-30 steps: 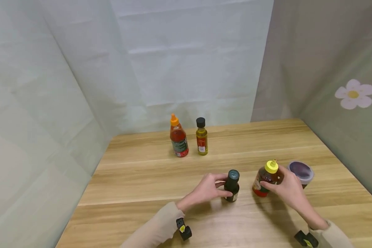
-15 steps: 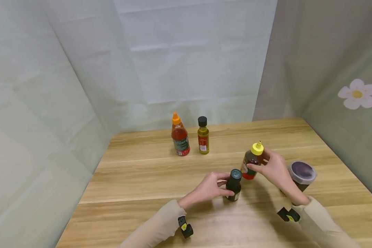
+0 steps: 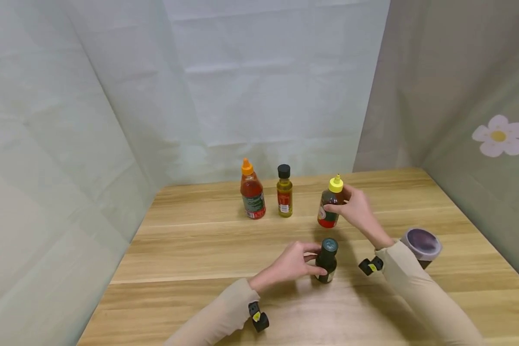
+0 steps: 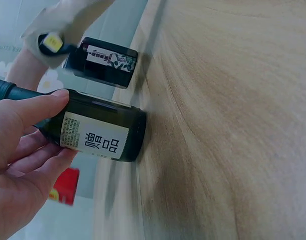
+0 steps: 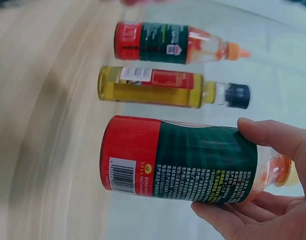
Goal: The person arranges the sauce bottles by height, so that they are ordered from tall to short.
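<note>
My left hand [image 3: 290, 265] grips a small dark green glass bottle [image 3: 327, 260] with fingers and thumb around its side. The bottle stands upright on the wooden table; its white printed label [image 4: 94, 135] faces the left wrist camera. Farther back and to the right, my right hand [image 3: 358, 210] holds a squeeze bottle of red sauce [image 5: 182, 160] by its upper part, thumb on one side and fingers on the other. It has a yellow nozzle cap [image 3: 336, 185] and a green and red label, and is upright, close over the table.
Left of the squeeze bottle stand an oil bottle [image 3: 284, 194] with a black cap and a red sauce bottle [image 3: 253, 197] with an orange nozzle. A dark jar [image 3: 423, 246] with a purplish top stands right, beside my right forearm. Cloth walls [image 3: 268, 86] border the table [image 3: 190, 250].
My right hand has carried the yellow-capped sauce bottle left and toward the back, from near the jar to beside the oil bottle. The left hand stays on the dark green bottle.
</note>
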Motion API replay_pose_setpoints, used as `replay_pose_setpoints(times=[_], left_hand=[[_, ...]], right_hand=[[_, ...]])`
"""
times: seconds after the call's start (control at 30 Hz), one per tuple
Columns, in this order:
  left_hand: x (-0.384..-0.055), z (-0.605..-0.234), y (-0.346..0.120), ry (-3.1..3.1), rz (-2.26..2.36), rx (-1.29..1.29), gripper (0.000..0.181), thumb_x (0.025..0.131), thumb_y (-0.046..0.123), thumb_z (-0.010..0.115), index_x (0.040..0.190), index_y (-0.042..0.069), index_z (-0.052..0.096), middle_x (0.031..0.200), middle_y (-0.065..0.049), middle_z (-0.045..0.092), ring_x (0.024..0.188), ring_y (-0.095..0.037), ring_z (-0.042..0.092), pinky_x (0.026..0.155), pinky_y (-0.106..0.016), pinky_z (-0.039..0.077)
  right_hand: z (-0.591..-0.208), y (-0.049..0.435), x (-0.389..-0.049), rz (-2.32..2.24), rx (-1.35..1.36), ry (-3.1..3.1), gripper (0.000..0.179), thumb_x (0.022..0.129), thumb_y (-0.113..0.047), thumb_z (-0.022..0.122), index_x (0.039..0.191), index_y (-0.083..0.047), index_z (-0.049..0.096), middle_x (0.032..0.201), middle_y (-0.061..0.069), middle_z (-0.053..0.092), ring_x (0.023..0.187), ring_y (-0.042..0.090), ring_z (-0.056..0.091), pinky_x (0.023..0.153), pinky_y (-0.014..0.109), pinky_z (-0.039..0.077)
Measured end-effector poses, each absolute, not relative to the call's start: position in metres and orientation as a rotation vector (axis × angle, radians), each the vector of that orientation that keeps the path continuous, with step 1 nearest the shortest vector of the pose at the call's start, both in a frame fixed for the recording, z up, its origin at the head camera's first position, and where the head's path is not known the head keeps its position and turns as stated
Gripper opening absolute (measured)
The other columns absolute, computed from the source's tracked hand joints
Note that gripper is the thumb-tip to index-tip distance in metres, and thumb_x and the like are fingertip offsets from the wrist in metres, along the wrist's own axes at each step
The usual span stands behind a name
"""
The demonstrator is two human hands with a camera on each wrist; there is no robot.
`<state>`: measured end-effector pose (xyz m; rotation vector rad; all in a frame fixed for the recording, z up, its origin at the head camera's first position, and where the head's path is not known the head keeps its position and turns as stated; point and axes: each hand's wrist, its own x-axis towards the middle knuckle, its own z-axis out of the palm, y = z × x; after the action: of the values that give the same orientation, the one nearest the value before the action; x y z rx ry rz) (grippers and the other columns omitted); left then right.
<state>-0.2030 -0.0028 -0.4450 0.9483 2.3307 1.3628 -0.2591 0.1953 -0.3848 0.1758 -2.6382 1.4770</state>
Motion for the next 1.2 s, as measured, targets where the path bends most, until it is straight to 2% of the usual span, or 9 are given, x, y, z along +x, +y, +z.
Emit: replay_pose_setpoints(times=[0.3, 0.5, 0.63, 0.87, 1.2], left_hand=[[-0.202, -0.445, -0.002, 2.326, 1.367, 0.952, 0.043, 0.071, 0.012, 0.077, 0.112, 0.008, 0.064, 0.112, -0.004, 0.067, 0.104, -0.009, 0.062, 0.086, -0.013, 0.049], [-0.202, -0.448, -0.001, 2.316, 1.375, 0.949, 0.045, 0.07, 0.01, 0.078, 0.113, 0.008, 0.063, 0.113, -0.004, 0.066, 0.104, -0.007, 0.061, 0.087, -0.012, 0.048], [-0.203, -0.449, -0.002, 2.315, 1.373, 0.95, 0.045, 0.071, 0.011, 0.078, 0.113, 0.007, 0.063, 0.114, -0.005, 0.065, 0.104, -0.006, 0.06, 0.087, -0.012, 0.047], [-0.203, -0.448, -0.003, 2.322, 1.381, 0.968, 0.044, 0.071, 0.011, 0.077, 0.113, 0.006, 0.063, 0.114, -0.006, 0.066, 0.104, -0.008, 0.06, 0.087, -0.012, 0.048], [-0.205, -0.448, -0.003, 2.313, 1.38, 0.944, 0.043, 0.072, 0.011, 0.077, 0.112, 0.006, 0.063, 0.113, -0.005, 0.066, 0.105, -0.009, 0.06, 0.088, -0.013, 0.048]], right_hand=[[-0.396, 0.181, -0.302, 1.419, 0.16, -2.701, 0.058, 0.074, -0.022, 0.076, 0.125, -0.01, 0.052, 0.113, 0.015, 0.063, 0.1, 0.029, 0.06, 0.081, 0.042, 0.053], [-0.412, 0.173, -0.321, 1.412, 0.188, -2.714, 0.052, 0.073, -0.017, 0.076, 0.119, -0.005, 0.055, 0.108, 0.018, 0.064, 0.096, 0.029, 0.061, 0.078, 0.038, 0.053], [-0.417, 0.17, -0.327, 1.389, 0.209, -2.693, 0.051, 0.073, -0.016, 0.076, 0.118, -0.003, 0.055, 0.108, 0.019, 0.064, 0.095, 0.029, 0.061, 0.078, 0.039, 0.053], [-0.42, 0.167, -0.332, 1.47, 0.285, -2.645, 0.052, 0.075, -0.014, 0.075, 0.121, -0.006, 0.052, 0.115, 0.017, 0.061, 0.103, 0.03, 0.059, 0.085, 0.044, 0.052], [-0.423, 0.168, -0.337, 1.453, 0.269, -2.667, 0.058, 0.076, -0.019, 0.075, 0.126, -0.008, 0.047, 0.119, 0.016, 0.059, 0.107, 0.031, 0.057, 0.09, 0.046, 0.05]])
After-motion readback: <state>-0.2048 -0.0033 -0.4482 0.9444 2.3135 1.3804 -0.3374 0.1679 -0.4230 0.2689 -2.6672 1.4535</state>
